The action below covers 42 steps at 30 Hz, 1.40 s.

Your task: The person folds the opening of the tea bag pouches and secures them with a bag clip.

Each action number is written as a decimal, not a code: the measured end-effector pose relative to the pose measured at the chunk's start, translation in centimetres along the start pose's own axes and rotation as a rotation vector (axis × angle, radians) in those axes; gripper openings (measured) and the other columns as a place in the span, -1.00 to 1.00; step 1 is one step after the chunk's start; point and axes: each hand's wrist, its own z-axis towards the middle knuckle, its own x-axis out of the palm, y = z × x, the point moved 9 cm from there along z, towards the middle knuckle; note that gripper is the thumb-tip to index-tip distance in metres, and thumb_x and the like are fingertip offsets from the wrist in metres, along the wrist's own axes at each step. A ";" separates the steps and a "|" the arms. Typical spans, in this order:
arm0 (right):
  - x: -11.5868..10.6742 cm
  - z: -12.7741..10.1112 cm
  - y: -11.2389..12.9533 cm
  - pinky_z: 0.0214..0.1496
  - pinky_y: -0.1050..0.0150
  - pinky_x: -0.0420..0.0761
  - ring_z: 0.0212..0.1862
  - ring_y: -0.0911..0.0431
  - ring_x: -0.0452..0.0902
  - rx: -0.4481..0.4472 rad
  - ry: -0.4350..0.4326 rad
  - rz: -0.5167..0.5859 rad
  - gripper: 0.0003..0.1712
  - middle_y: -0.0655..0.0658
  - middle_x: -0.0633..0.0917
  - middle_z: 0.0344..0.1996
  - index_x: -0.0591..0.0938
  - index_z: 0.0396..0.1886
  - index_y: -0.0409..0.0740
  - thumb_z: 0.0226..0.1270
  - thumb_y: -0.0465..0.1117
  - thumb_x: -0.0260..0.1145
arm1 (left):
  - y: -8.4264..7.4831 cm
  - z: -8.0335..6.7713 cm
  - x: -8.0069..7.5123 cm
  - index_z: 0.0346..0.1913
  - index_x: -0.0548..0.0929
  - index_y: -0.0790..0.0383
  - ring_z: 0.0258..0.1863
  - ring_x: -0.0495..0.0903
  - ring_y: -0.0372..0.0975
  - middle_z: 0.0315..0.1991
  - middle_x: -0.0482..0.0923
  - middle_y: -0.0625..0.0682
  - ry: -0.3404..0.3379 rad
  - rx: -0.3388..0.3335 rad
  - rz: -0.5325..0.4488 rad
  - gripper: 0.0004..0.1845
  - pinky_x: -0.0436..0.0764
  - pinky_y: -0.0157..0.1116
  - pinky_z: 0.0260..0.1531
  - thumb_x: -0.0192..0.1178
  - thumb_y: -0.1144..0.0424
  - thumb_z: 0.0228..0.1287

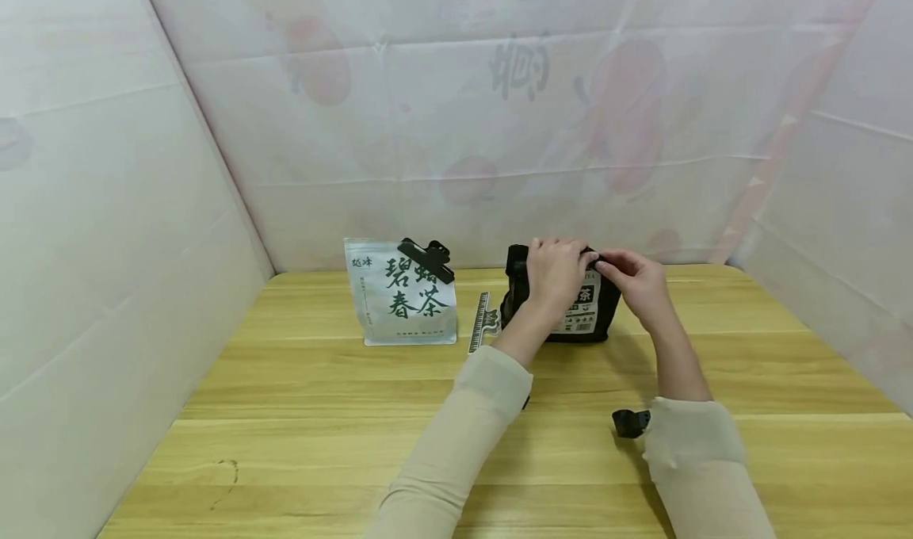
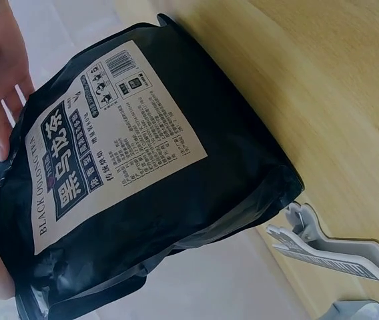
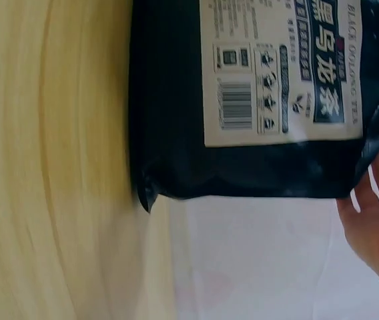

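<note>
A black bag of black oolong tea (image 2: 196, 100) with a pale printed label stands upright on the table. My left hand (image 1: 558, 273) grips its top edge from the left, the fingers lying over the front. At the top right corner my right hand (image 1: 640, 281) pinches the same edge between thumb and fingers. The right wrist view shows the bag's side and the right hand (image 3: 376, 227) at its top. The upper edge looks folded down under the fingers, and the left hand covers part of the label in the head view.
A pale blue tea bag (image 1: 378, 301) stands to the left, with a black clip (image 1: 428, 260) across its top right corner. Between the bags a clip with piano-key stripes (image 1: 479, 325) lies on the wooden table (image 1: 299, 444). Cloth walls (image 1: 428, 127) enclose the back and sides.
</note>
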 end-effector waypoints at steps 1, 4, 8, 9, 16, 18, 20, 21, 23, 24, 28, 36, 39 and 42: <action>0.0 0.1 0.0 -0.19 0.54 0.48 -0.20 0.33 0.51 -0.003 -0.020 0.004 -0.75 0.21 0.61 -0.34 0.59 -0.15 -0.37 0.23 -0.28 0.28 | 0.0 0.0 0.0 -0.08 0.64 -0.24 -0.20 0.48 -0.41 -0.18 0.59 -0.35 0.002 -0.001 0.000 -0.70 0.31 -0.40 -0.18 -0.05 -0.14 0.30; -0.1 0.2 -0.3 -0.22 0.54 0.49 -0.24 0.33 0.52 0.011 -0.063 0.013 -0.89 0.22 0.61 -0.39 0.63 -0.26 -0.23 0.22 -0.30 0.28 | 0.0 -0.1 0.0 -0.08 0.64 -0.23 -0.19 0.47 -0.40 -0.18 0.58 -0.34 0.017 0.001 0.012 -0.69 0.30 -0.40 -0.18 -0.07 -0.15 0.32; -0.2 0.2 -0.6 -0.25 0.53 0.48 -0.26 0.32 0.51 0.038 -0.091 -0.002 -0.96 0.22 0.60 -0.41 0.62 -0.32 -0.12 0.23 -0.28 0.29 | -0.2 -0.3 0.1 -0.07 0.61 -0.20 -0.18 0.45 -0.37 -0.18 0.57 -0.32 0.029 0.013 0.037 -0.66 0.29 -0.39 -0.19 -0.10 -0.18 0.33; -0.2 0.2 -0.6 -0.25 0.53 0.48 -0.26 0.31 0.51 0.043 -0.093 -0.004 -0.95 0.22 0.60 -0.41 0.62 -0.32 -0.12 0.23 -0.27 0.29 | -0.2 -0.4 0.1 -0.07 0.60 -0.20 -0.19 0.45 -0.37 -0.18 0.56 -0.31 0.023 0.017 0.037 -0.67 0.29 -0.38 -0.20 -0.08 -0.19 0.32; 0.0 0.1 -0.6 -0.19 0.52 0.48 -0.22 0.28 0.51 0.063 -0.058 0.035 -0.86 0.17 0.62 -0.35 0.62 -0.27 -0.18 0.22 -0.21 0.30 | -0.3 -0.6 -0.7 -0.20 0.59 -0.22 -0.27 0.45 -0.38 -0.26 0.54 -0.31 -0.114 0.038 0.003 -0.79 0.30 -0.39 -0.24 0.03 -0.14 0.26; 0.1 0.1 -0.5 -0.18 0.52 0.48 -0.20 0.28 0.51 0.058 -0.039 0.054 -0.86 0.16 0.62 -0.33 0.62 -0.25 -0.19 0.22 -0.23 0.29 | -0.3 -0.6 -0.8 -0.24 0.61 -0.22 -0.27 0.46 -0.39 -0.27 0.55 -0.31 -0.130 0.035 -0.023 -0.81 0.31 -0.39 -0.24 0.05 -0.12 0.25; 0.1 0.1 -0.5 -0.16 0.53 0.47 -0.18 0.28 0.50 0.050 -0.012 0.061 -0.84 0.17 0.61 -0.30 0.62 -0.21 -0.18 0.24 -0.24 0.28 | -0.2 -0.4 -0.8 -0.25 0.63 -0.21 -0.26 0.46 -0.39 -0.27 0.55 -0.31 -0.121 0.028 -0.053 -0.83 0.31 -0.38 -0.22 0.07 -0.10 0.25; 0.1 0.0 -0.5 -0.15 0.53 0.47 -0.16 0.28 0.50 0.047 0.006 0.064 -0.84 0.17 0.61 -0.29 0.61 -0.19 -0.17 0.25 -0.23 0.26 | -0.2 -0.3 -0.8 -0.26 0.63 -0.21 -0.27 0.46 -0.39 -0.27 0.56 -0.30 -0.113 0.025 -0.071 -0.83 0.30 -0.38 -0.22 0.08 -0.09 0.24; 0.1 0.0 -0.5 -0.12 0.53 0.45 -0.13 0.29 0.48 0.045 0.048 0.062 -0.80 0.18 0.60 -0.25 0.60 -0.13 -0.16 0.28 -0.21 0.23 | -0.2 -0.2 -0.7 -0.26 0.64 -0.20 -0.27 0.47 -0.40 -0.27 0.56 -0.31 -0.097 0.020 -0.096 -0.83 0.30 -0.38 -0.21 0.10 -0.09 0.23; 0.1 0.0 -0.6 -0.11 0.53 0.44 -0.11 0.30 0.47 0.045 0.071 0.053 -0.76 0.19 0.59 -0.22 0.59 -0.09 -0.19 0.30 -0.20 0.22 | -0.2 -0.1 -0.7 -0.25 0.65 -0.20 -0.27 0.47 -0.40 -0.27 0.56 -0.31 -0.091 0.020 -0.104 -0.83 0.29 -0.38 -0.22 0.10 -0.09 0.22; -0.5 -0.4 -1.6 0.01 0.43 0.40 -0.06 0.35 0.40 0.092 0.171 -0.044 -0.56 0.17 0.54 -0.12 0.48 0.10 -0.32 0.36 -0.11 0.14 | -0.1 0.0 -0.7 -0.25 0.65 -0.20 -0.27 0.46 -0.41 -0.27 0.56 -0.33 -0.080 0.028 -0.126 -0.81 0.27 -0.39 -0.23 0.10 -0.11 0.21; -1.8 -1.0 -3.4 0.13 -0.14 0.26 0.02 0.06 0.35 0.201 0.188 -0.176 -0.39 -0.05 0.53 -0.05 0.42 0.13 -0.39 0.34 0.04 0.14 | 0.0 0.0 -0.6 -0.27 0.63 -0.19 -0.33 0.46 -0.44 -0.31 0.55 -0.35 -0.053 0.016 -0.152 -0.82 0.26 -0.40 -0.23 0.10 -0.11 0.20; -2.1 -1.0 -3.7 0.12 -0.11 0.28 -0.02 0.13 0.37 0.223 0.128 -0.171 -0.40 0.11 0.56 -0.16 0.47 0.09 -0.38 0.29 0.04 0.19 | 0.1 0.1 -0.5 -0.26 0.63 -0.19 -0.32 0.46 -0.44 -0.30 0.55 -0.36 -0.045 0.002 -0.148 -0.81 0.26 -0.40 -0.22 0.10 -0.12 0.19; -2.3 -0.9 -3.9 0.13 -0.10 0.28 -0.05 0.19 0.38 0.250 0.075 -0.155 -0.39 0.22 0.55 -0.23 0.51 0.06 -0.37 0.25 0.05 0.23 | 0.1 0.2 -0.4 -0.26 0.63 -0.19 -0.32 0.47 -0.45 -0.30 0.56 -0.36 -0.043 -0.008 -0.143 -0.81 0.25 -0.41 -0.23 0.09 -0.12 0.19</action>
